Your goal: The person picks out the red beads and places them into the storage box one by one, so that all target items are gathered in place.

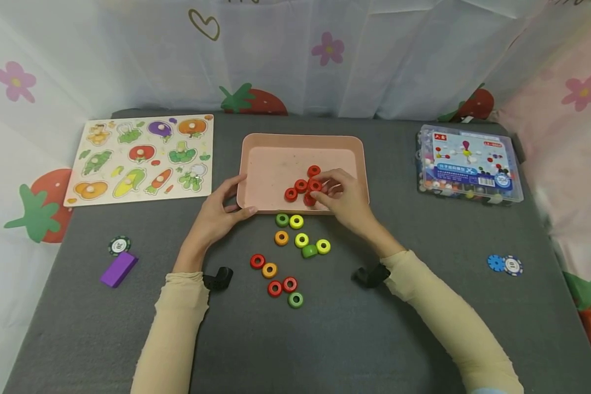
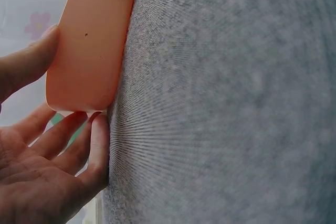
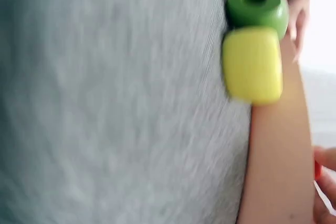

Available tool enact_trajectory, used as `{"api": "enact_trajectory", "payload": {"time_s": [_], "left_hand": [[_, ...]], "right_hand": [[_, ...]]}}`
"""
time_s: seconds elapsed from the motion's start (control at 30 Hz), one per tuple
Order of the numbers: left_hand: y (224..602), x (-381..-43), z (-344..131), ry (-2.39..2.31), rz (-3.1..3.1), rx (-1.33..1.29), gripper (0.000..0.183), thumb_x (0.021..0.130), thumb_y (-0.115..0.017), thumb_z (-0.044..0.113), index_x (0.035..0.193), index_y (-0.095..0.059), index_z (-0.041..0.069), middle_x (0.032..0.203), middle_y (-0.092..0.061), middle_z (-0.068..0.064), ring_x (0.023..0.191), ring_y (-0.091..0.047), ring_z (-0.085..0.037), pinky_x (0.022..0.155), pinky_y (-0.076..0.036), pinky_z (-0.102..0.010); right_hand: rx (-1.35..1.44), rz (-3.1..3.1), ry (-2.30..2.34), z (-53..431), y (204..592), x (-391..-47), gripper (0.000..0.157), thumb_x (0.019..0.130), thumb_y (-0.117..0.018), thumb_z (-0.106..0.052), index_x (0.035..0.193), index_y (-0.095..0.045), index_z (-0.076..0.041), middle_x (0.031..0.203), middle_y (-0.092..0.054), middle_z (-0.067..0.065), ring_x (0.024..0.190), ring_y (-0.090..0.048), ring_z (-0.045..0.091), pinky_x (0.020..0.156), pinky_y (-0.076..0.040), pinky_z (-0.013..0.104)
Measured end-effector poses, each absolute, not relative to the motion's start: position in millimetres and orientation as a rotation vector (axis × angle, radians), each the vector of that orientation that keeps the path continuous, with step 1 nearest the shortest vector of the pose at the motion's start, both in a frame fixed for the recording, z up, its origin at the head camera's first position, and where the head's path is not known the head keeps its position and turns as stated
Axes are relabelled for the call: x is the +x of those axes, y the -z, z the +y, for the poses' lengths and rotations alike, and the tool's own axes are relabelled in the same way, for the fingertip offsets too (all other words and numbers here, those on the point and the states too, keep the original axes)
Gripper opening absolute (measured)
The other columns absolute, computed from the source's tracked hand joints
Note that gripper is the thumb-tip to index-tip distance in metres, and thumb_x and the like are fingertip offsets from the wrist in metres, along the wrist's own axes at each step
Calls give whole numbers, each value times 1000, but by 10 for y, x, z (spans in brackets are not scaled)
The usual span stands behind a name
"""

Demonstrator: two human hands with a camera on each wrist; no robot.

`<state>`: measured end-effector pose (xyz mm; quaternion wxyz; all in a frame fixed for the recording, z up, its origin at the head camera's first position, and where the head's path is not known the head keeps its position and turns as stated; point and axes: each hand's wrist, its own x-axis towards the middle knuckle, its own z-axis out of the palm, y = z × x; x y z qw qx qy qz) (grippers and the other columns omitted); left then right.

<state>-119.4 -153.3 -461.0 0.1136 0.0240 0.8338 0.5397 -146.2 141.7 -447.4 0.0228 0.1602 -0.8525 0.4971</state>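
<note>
My left hand [image 1: 216,212] holds the near left corner of a shallow pink tray [image 1: 271,158], thumb along the near side and fingers against the left end. The left wrist view shows that thumb [image 2: 37,56] on the tray's rim. Over the right part of the tray, my right hand [image 1: 347,200] pinches a red ring-shaped bead [image 1: 314,185] between thumb and fingers. Several more red beads [image 1: 290,194] lie in the tray close by. In the right wrist view, only the fingertips [image 3: 326,158] show at the right edge, with a bit of red between them.
Green, yellow, orange and red beads [image 1: 301,240] lie scattered before the tray. A vegetable puzzle board [image 1: 169,158] is at left, a lidded plastic box [image 1: 468,164] at right. A purple block [image 1: 119,269] and poker chips [image 1: 513,265] lie toward the sides.
</note>
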Motion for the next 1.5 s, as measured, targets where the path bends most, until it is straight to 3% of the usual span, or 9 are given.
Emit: {"api": "enact_trajectory", "payload": {"time_s": [0.43,0.7,0.9,1.23,1.37,1.5], "left_hand": [[4614,-1195,-1525,-1586,2445,69,78,88,-79,19,155,-38,21,158,-38,-12,145,-39,-27,112,-45,-46],[4621,-1196,-1521,-1579,2450,69,78,88,-79,19,155,-38,20,158,-38,-11,145,-38,-27,112,-45,-46],[4626,-1196,-1522,-1581,2449,70,78,88,-79,20,155,-38,21,158,-38,-11,145,-38,-26,113,-44,-47],[4629,-1196,-1544,-1586,2453,70,78,88,-79,21,155,-38,20,158,-38,-11,145,-37,-26,114,-43,-47],[4620,-1194,-1544,-1595,2445,76,78,89,-78,21,155,-37,20,158,-38,-11,146,-37,-27,114,-43,-48],[4611,-1191,-1539,-1598,2438,74,78,89,-78,20,155,-37,20,158,-38,-11,146,-37,-27,114,-43,-47]], "right_hand": [[169,-2776,-1349,1476,4511,-1647,28,89,-75,-6,116,-71,-2,107,-70,14,92,-68,28,81,-58,40],[134,-2807,-1290,1472,4501,-1637,23,89,-69,0,112,-74,-2,100,-69,13,90,-67,26,78,-57,39],[238,-2706,-1342,1477,4516,-1602,19,88,-68,4,106,-73,-1,95,-67,13,88,-65,25,79,-58,38],[678,-2603,-1369,1330,4492,-1346,20,85,-78,-4,104,-72,-2,98,-64,11,86,-60,27,68,-53,37],[793,-2642,-1383,1232,4446,-1211,24,85,-79,-7,107,-72,-5,103,-62,6,96,-59,26,77,-58,41],[936,-2709,-1336,1118,4399,-1076,27,84,-81,-11,109,-71,-8,108,-62,1,102,-56,20,88,-56,36]]}}
